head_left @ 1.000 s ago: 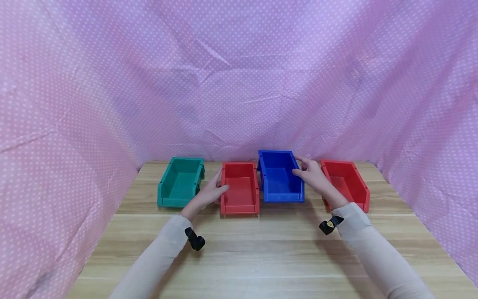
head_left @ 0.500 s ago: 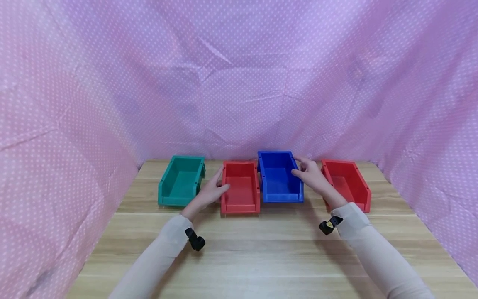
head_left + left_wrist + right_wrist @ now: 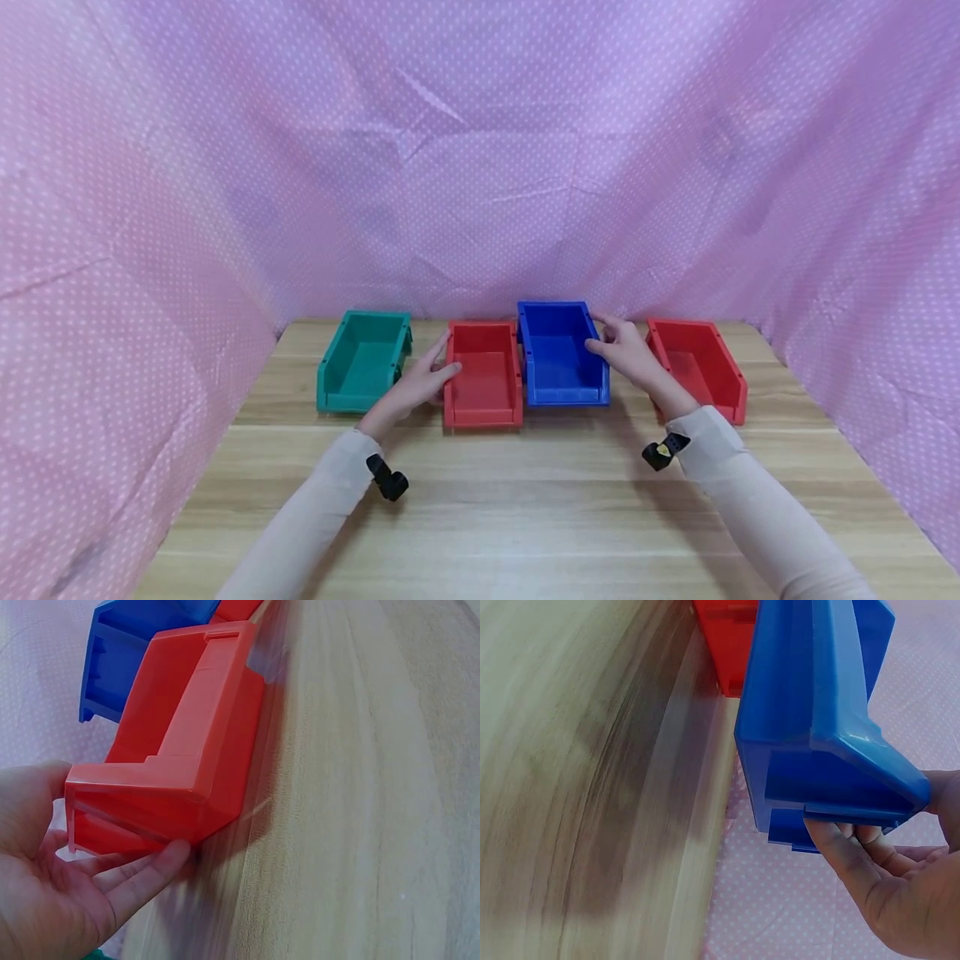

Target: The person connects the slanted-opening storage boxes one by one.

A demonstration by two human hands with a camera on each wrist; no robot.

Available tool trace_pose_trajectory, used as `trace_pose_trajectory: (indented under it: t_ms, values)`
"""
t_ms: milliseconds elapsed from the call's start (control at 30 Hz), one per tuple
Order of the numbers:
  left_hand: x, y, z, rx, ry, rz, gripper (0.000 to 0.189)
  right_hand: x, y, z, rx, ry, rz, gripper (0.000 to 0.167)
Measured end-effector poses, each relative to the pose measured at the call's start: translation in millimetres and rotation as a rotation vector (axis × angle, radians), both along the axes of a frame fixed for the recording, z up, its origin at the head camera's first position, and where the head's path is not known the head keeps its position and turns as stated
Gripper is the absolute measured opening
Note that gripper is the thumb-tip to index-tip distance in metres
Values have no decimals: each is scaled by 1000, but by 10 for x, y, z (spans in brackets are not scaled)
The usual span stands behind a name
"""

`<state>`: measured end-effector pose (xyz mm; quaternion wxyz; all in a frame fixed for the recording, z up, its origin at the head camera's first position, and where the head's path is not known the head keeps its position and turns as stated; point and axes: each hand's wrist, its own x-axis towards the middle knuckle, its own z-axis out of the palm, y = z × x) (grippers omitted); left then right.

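Two open-fronted plastic storage bins stand side by side in the head view, one red and one blue. My left hand (image 3: 420,385) holds the left side wall of the red bin (image 3: 482,387), thumb over the rim. In the left wrist view its fingers (image 3: 142,889) lie against the bin's outer side. My right hand (image 3: 626,354) grips the right wall of the blue bin (image 3: 566,367), thumb inside. The right wrist view shows fingers (image 3: 847,859) under the side ledge of the blue bin (image 3: 810,750), whose base looks raised off the wooden table (image 3: 592,787).
A green bin (image 3: 363,362) stands left of my left hand. Another red bin (image 3: 693,367) stands at the right, partly behind my right wrist. Pink dotted cloth (image 3: 480,208) hangs behind and beside the wooden table (image 3: 510,508).
Very little differs. My left wrist and thumb have shifted slightly, while both hands keep their hold on the red and blue bins.
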<state>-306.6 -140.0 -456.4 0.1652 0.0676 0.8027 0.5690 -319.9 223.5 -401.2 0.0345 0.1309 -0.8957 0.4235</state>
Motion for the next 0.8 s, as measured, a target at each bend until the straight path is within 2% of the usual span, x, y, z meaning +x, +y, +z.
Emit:
trace_pose_trajectory:
  t_ms: [133, 433, 667, 800]
  values:
    - [1, -8, 21, 5, 9, -9, 79, 8, -3, 5, 20, 18, 3, 56]
    - [-1, -8, -15, 2, 3, -14, 79, 3, 0, -34, 3, 17, 2, 56]
    - [-12, -3, -21, 7, -3, -17, 80, 16, -6, -20, 69, 37, 3, 57]
    - [0, -3, -11, 17, 1, -28, 79, 17, 17, -2, 55, -1, 27, 58]
